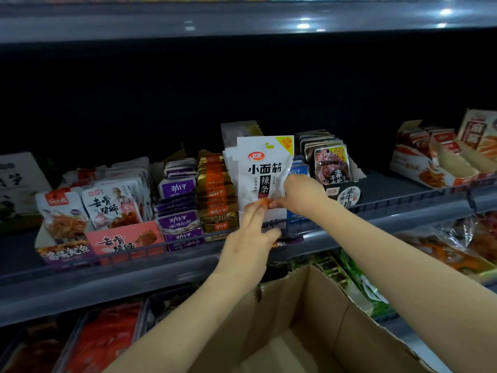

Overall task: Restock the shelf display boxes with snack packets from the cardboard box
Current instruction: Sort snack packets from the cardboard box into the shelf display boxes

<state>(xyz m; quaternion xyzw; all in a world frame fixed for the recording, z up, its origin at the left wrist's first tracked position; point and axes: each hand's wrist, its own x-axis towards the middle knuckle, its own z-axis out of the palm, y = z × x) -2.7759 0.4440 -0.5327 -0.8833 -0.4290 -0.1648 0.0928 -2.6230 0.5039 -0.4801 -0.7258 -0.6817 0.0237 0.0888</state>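
Note:
A white snack packet point(265, 168) with black characters stands upright at the front of a row of like packets in a display box on the middle shelf. My right hand point(301, 196) pinches its lower right corner. My left hand point(248, 238) reaches up from below, its straight fingers touching the packet's bottom edge. An open cardboard box point(309, 332) sits below my arms, its visible inside bare.
Display boxes of purple point(178, 208), orange-gold point(215, 195), pink point(118, 232) and dark point(333, 168) snack packets line the shelf behind a wire rail point(161, 244). A red-and-white box point(441, 160) stands at right. Lower shelves hold bagged goods.

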